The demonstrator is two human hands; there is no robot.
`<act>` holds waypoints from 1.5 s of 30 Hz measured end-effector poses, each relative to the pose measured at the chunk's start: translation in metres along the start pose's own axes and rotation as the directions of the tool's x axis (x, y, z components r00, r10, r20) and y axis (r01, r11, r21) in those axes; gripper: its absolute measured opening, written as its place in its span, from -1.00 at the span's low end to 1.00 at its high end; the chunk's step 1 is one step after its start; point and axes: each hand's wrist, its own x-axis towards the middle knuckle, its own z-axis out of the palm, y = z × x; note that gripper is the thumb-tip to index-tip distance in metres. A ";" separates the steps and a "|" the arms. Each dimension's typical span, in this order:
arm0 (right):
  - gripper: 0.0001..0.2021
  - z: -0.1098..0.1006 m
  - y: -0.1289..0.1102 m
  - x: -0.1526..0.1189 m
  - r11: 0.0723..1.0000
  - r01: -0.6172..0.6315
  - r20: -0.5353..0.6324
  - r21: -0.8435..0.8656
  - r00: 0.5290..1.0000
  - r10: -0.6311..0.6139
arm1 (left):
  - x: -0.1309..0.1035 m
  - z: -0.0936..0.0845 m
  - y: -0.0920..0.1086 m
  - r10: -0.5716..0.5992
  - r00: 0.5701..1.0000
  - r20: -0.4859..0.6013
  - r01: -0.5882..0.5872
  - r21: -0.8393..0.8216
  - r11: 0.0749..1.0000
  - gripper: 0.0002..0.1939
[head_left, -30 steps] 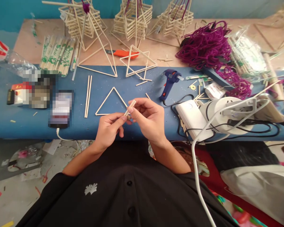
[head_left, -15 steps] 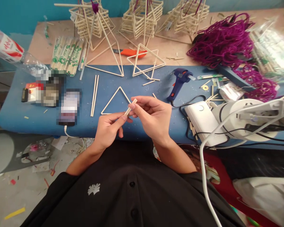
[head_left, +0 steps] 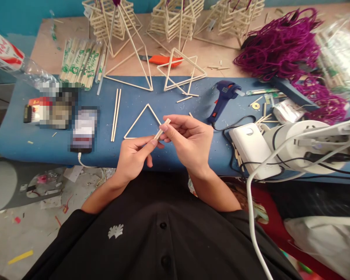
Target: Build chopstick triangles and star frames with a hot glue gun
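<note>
In the head view, little different from a second ago: only a shift of the whole scene, rightward overall and lately a touch higher in the frame, with the same two-handed pinch kept on the short wooden sticks (head_left: 159,134) at the centre. For the work in hand, best judged as handling still under way, without any release so far. Held close together, with the left hand (head_left: 134,157) clamped by thumb and fingers on the lower end and the right hand (head_left: 192,144) clamped likewise on the upper end. Probably two sticks in the grip, though too covered by fingers for a sure count. Just behind, flat on the blue mat (head_left: 52,149), one stick triangle (head_left: 136,121), partly hidden by the hands. Left of centre, two long loose sticks (head_left: 114,115), side by side but apart. Above centre, one star-shaped stick frame (head_left: 168,69) and one orange-handled utility knife (head_left: 165,60). Right of centre, one blue glue gun (head_left: 222,97). Along the top edge, three stacked stick structures (head_left: 166,31), cut off by the frame. At upper right, two heaps of purple cord (head_left: 280,42), one large, one small. At left, one smartphone (head_left: 84,130); at upper left, one plastic bottle (head_left: 10,54).
</note>
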 end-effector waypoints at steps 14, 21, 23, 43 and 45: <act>-0.56 0.002 -0.001 0.003 0.999 -0.031 -0.014 0.016 0.999 0.031 | -0.007 0.007 0.005 0.250 0.960 -0.124 -0.199 0.327 0.924 -0.70; -0.49 0.007 0.000 -0.003 0.999 -0.013 -0.069 0.040 0.997 0.016 | -0.006 0.012 0.007 0.559 0.821 -0.115 -0.344 0.682 0.645 -0.69; -0.48 0.007 0.001 -0.006 0.999 -0.012 -0.092 0.042 0.996 0.016 | -0.006 0.013 0.007 0.574 0.812 -0.104 -0.343 0.711 0.614 -0.69; -0.56 0.013 0.003 -0.022 0.997 0.062 -0.229 0.044 0.972 -0.051 | -0.004 0.014 -0.007 0.763 0.646 -0.009 -0.376 0.867 0.328 -0.66; -0.59 0.013 0.003 -0.021 0.994 0.075 -0.226 0.079 0.973 -0.056 | -0.004 0.014 -0.008 0.792 0.610 0.019 -0.380 0.884 0.272 -0.67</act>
